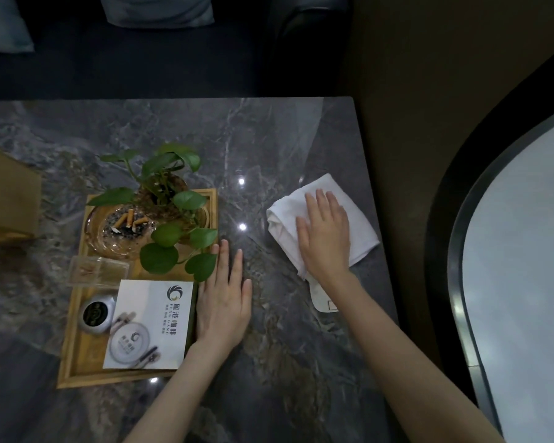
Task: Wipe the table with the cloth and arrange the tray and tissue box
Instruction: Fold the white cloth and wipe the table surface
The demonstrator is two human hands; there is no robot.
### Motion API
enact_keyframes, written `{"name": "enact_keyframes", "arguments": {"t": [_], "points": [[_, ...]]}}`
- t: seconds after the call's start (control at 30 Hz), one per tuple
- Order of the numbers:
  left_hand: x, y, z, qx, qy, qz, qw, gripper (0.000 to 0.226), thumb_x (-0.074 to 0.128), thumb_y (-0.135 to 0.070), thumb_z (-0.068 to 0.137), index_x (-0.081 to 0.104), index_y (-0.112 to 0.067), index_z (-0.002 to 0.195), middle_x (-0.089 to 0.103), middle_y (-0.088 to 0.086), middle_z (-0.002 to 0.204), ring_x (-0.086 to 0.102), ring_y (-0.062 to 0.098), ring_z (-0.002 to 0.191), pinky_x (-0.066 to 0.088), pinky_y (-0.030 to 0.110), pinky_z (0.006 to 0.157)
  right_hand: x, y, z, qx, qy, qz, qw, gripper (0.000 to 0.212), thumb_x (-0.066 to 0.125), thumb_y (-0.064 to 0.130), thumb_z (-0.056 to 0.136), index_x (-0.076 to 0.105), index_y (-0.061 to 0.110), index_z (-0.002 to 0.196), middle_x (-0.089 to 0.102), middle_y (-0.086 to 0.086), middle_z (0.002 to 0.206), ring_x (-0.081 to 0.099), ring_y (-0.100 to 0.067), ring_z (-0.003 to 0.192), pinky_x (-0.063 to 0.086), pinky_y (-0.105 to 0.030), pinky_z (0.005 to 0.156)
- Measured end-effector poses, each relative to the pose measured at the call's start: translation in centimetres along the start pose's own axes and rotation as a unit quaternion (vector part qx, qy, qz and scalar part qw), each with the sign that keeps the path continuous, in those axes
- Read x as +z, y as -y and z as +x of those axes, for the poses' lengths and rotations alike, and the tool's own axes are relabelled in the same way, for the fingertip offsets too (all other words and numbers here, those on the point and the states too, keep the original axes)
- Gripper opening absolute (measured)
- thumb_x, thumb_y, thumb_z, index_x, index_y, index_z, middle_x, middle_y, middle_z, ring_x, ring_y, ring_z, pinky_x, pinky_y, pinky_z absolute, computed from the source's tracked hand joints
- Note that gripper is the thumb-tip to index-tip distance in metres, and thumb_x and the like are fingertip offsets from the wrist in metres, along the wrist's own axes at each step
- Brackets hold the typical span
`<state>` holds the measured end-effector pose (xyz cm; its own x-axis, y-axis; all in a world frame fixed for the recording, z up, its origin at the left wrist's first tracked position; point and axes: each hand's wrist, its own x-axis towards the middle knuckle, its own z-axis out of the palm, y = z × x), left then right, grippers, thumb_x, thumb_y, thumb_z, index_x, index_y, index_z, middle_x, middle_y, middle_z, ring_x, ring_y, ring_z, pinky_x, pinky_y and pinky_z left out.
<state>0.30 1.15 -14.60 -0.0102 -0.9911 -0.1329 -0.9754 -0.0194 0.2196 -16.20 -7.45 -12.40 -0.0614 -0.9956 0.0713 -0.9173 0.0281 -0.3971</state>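
A white cloth lies folded on the grey marble table near its right edge. My right hand presses flat on the cloth, fingers together. My left hand rests flat on the table with its fingers spread, touching the right rim of the wooden tray. The tray holds a potted green plant, a glass ashtray with cigarette butts, a clear box, a round silver item and a white menu card. A tan tissue box stands at the table's left edge.
A dark sofa with pale cushions runs behind the table's far edge. To the right, past the table's edge, a second rounded pale table with a dark rim stands close by.
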Motion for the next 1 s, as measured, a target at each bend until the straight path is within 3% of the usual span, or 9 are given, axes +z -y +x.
{"name": "enact_keyframes", "arguments": {"t": [0.07,0.17,0.3,0.47,0.63,0.83,1.0], "points": [[0.0,0.0,0.1,0.0,-0.003,0.009,1.0,0.058,0.023,-0.036,0.09,0.027,-0.009,0.141,0.021,0.015,0.153,0.012,0.025,0.141,0.005,0.037,0.112,1.0,-0.4,-0.4,-0.016,0.111,-0.024,0.993,0.07,0.019,0.054,0.088,0.013,0.016,0.147,0.009,-0.011,0.157,0.002,-0.027,0.145,0.001,-0.044,0.116],[0.1,0.0,0.1,0.004,-0.004,0.024,1.0,0.056,0.024,-0.034,0.089,0.033,-0.008,0.139,0.027,0.013,0.151,0.012,0.024,0.139,0.016,0.043,0.112,2.4,-0.6,-0.7,-0.003,0.159,-0.047,0.986,0.082,0.014,0.067,0.082,-0.008,0.021,0.146,-0.008,-0.007,0.158,-0.013,-0.024,0.144,-0.009,-0.046,0.116],[0.1,0.0,0.2,-0.004,0.016,0.027,0.999,0.056,0.023,-0.035,0.09,0.033,-0.01,0.139,0.028,0.011,0.151,0.015,0.025,0.14,0.028,0.049,0.112,2.9,-0.8,-0.4,0.0,0.149,-0.089,0.985,0.085,0.018,0.07,0.081,-0.008,0.021,0.146,-0.008,-0.01,0.158,-0.012,-0.029,0.144,-0.012,-0.051,0.113],[0.1,0.1,0.3,0.003,0.002,0.023,1.0,0.056,0.025,-0.033,0.089,0.036,-0.008,0.138,0.029,0.014,0.15,0.012,0.022,0.139,0.015,0.041,0.11,2.8,-1.9,1.5,-0.015,0.155,-0.105,0.982,0.084,0.01,0.071,0.079,-0.006,0.023,0.147,-0.008,-0.013,0.157,-0.013,-0.031,0.143,-0.009,-0.052,0.114],[0.0,0.1,0.3,0.001,-0.003,0.02,1.0,0.054,0.027,-0.032,0.089,0.039,-0.008,0.135,0.032,0.013,0.149,0.012,0.021,0.138,0.012,0.037,0.109,2.0,-3.6,3.8,-0.044,0.155,-0.104,0.982,0.073,-0.004,0.06,0.081,-0.004,0.029,0.146,-0.005,-0.005,0.159,-0.01,-0.023,0.145,-0.007,-0.047,0.116],[0.2,0.0,0.3,-0.01,-0.008,-0.009,1.0,0.056,0.022,-0.034,0.089,0.034,-0.01,0.138,0.026,0.011,0.152,0.011,0.02,0.139,0.02,0.041,0.114,2.2,-2.1,2.1,-0.034,0.183,-0.095,0.978,0.076,-0.004,0.065,0.079,-0.01,0.028,0.146,-0.011,-0.005,0.158,-0.014,-0.022,0.144,-0.009,-0.046,0.115],[0.1,0.1,0.2,0.0,-0.007,-0.003,1.0,0.055,0.024,-0.032,0.089,0.036,-0.008,0.137,0.028,0.014,0.151,0.017,0.023,0.139,0.015,0.038,0.109,2.7,0.5,-1.6,-0.021,0.195,-0.062,0.979,0.076,0.002,0.066,0.081,-0.012,0.027,0.145,-0.014,-0.003,0.157,-0.018,-0.021,0.143,-0.013,-0.046,0.115]]}}
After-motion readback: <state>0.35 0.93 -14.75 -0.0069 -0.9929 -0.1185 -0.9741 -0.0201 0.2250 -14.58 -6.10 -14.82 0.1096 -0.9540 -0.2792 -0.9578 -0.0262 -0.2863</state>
